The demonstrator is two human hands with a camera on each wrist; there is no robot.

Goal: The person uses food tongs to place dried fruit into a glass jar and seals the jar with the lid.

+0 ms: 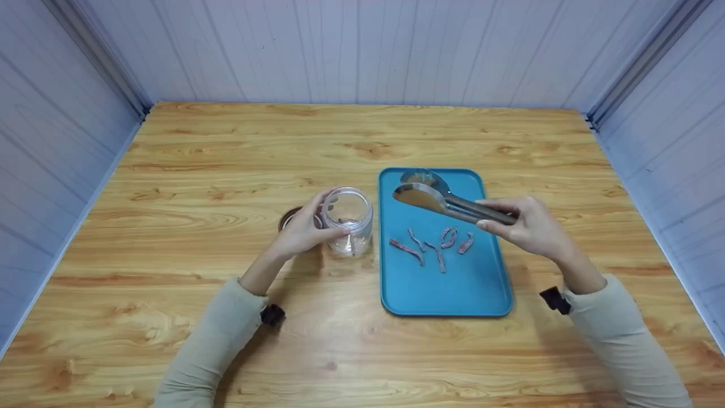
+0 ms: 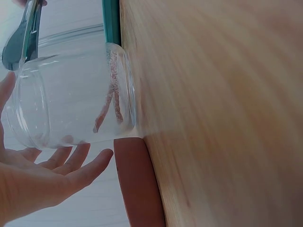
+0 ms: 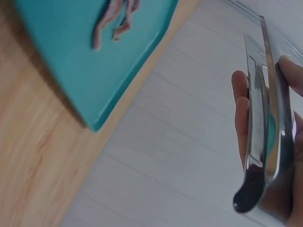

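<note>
My left hand (image 1: pixel 306 228) grips a clear jar (image 1: pixel 348 220) that stands upright on the wooden table, thumb at the front and fingers behind. In the left wrist view the jar (image 2: pixel 71 99) holds a few pinkish strips (image 2: pixel 111 101). My right hand (image 1: pixel 527 226) holds metal tongs (image 1: pixel 439 198) by the handle, their spoon ends close together over the far part of a blue tray (image 1: pixel 481 294). I see nothing between the ends. Several pinkish strips (image 1: pixel 433 245) lie on the tray below. The right wrist view shows the tongs (image 3: pixel 265 127) pinched between fingers (image 3: pixel 241 109) and thumb.
A brown lid (image 1: pixel 286 218) lies on the table just left of the jar, partly hidden by my left hand, and shows as the brown lid (image 2: pixel 137 184) in the left wrist view. White panel walls enclose the table (image 1: pixel 226 141) on three sides.
</note>
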